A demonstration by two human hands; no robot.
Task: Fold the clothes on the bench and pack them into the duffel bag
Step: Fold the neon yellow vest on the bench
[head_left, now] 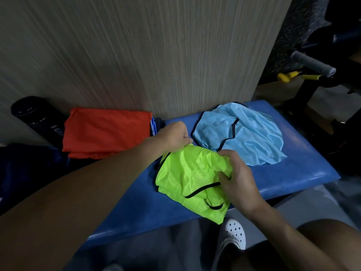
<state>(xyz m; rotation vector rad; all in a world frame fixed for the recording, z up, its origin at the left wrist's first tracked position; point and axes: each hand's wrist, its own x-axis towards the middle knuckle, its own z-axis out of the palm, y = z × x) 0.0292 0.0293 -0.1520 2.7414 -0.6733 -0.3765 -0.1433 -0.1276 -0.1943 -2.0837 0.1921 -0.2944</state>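
Head view, looking down: a pale wood-grain wall panel (136, 55) fills the upper frame. Below it a blue padded bench (293, 163) runs from lower left to right of centre. A grey-gripped handle (312, 62) juts in at upper right. On the bench, a folded orange garment (105, 132) lies at left against the wall and a crumpled light-blue vest (240, 139) at right. In the centre, the lime-green vest (191, 178) is bunched at the near edge. Your left hand (172, 134) pinches its top edge; your right hand (237, 178) clutches its right side. Your white clog (233, 234) shows below.
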